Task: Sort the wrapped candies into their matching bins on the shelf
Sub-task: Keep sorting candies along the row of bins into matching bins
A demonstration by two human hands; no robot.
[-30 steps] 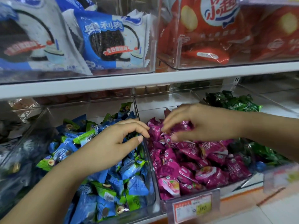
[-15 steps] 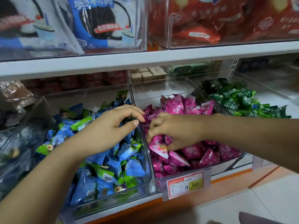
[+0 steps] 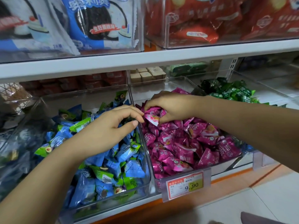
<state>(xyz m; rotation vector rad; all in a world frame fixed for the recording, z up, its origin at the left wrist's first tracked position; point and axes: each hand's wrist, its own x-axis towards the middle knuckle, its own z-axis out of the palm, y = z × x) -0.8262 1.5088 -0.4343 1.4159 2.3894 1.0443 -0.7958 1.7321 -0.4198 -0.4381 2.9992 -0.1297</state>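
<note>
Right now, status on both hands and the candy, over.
Left hand curled over blue bin, grip unclear. Right hand grips pink candy above pink bin. Bin wall between hands.

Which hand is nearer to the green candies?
Right. The right hand is over the pink candies, just left of the green candies; the left hand is farther left, over the blue candies.

The right hand (image 3: 171,105) has lifted from the pink pile (image 3: 186,147) — it now pinches a pink candy (image 3: 152,118) further left, just beside the fingertips of the left hand (image 3: 110,126).
</note>
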